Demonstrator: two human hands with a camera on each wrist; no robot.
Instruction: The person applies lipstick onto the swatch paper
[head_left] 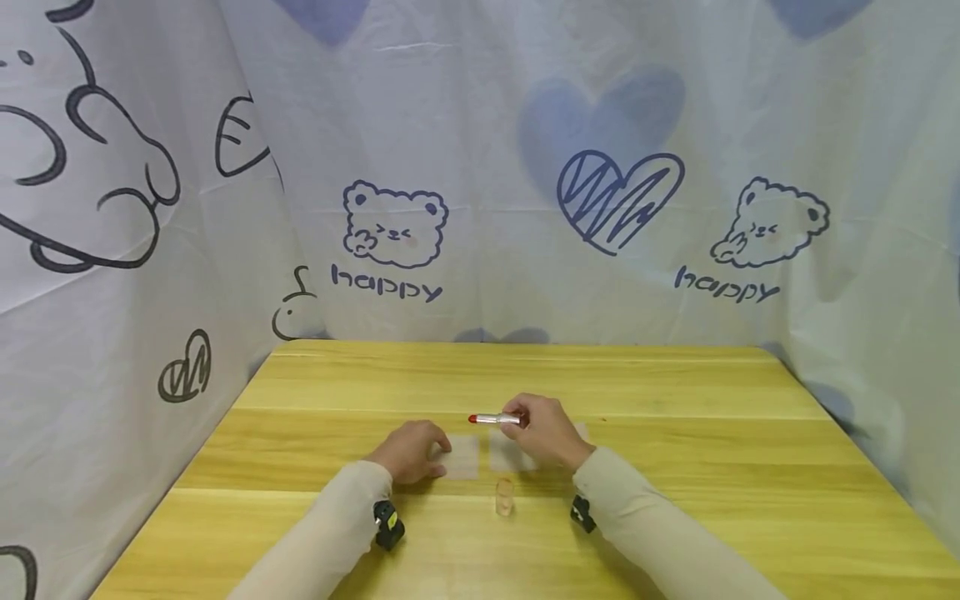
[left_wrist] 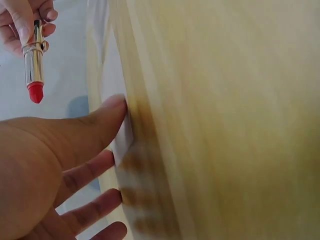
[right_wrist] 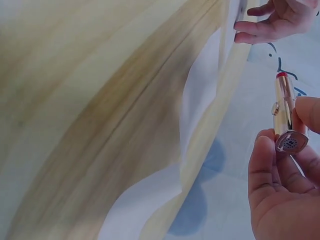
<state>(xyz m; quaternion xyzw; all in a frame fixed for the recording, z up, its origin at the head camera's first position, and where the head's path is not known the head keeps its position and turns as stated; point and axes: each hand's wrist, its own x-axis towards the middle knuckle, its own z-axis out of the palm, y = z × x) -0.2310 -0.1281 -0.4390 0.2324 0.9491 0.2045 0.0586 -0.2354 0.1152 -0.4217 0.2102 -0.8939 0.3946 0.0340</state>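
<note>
A lipstick [head_left: 491,419] with its red tip out is pinched between the thumb and fingers of my right hand [head_left: 549,429]. It lies nearly level above the table, tip to the left; the right wrist view shows the gold-toned tube [right_wrist: 283,110] and its base end. My left hand [head_left: 407,452] rests at a white paper piece [head_left: 462,458], thumb and fingertips touching its edge, fingers loosely spread in the left wrist view. Another white paper [head_left: 510,452] lies under my right hand, and a third [head_left: 582,431] is partly hidden behind that hand.
A small clear cap [head_left: 504,498] stands on the wooden table [head_left: 480,550] in front of the papers, between my forearms. White cloth [head_left: 487,100] printed with hearts and bears hangs behind the table and along both sides.
</note>
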